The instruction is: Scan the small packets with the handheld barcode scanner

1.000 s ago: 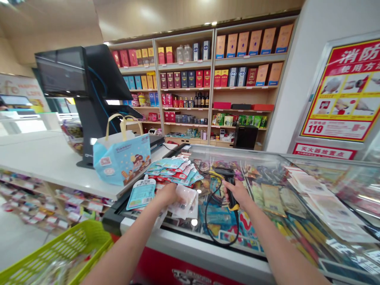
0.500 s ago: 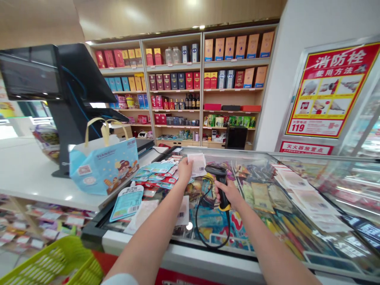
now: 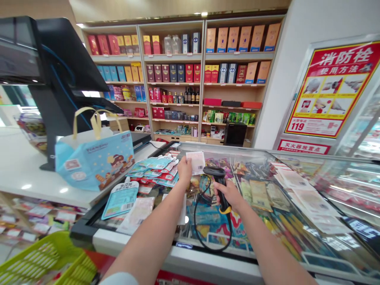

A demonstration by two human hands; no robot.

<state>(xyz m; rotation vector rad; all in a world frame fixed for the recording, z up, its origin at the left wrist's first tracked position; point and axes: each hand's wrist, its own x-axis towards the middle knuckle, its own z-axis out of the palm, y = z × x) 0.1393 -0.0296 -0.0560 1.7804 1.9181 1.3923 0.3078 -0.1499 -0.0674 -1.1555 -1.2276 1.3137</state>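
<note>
My left hand pinches a small pale snack packet and holds it up above the glass freezer lid. My right hand is wrapped round the handle of a black barcode scanner with a yellow band; the scanner's head sits just right of the packet. Its black cable loops down over the glass. A pile of teal and red snack packets lies left of my left hand. More pale packets and a teal pouch lie nearer me.
A light blue tote bag with yellow handles stands on the white counter, in front of a black checkout terminal. A green shopping basket is at the lower left. Shelves of boxed goods fill the back wall.
My left hand picked a pale packet off the pile near me and raised it beside the scanner's head. My right hand kept its hold on the scanner. The view shifted right.
</note>
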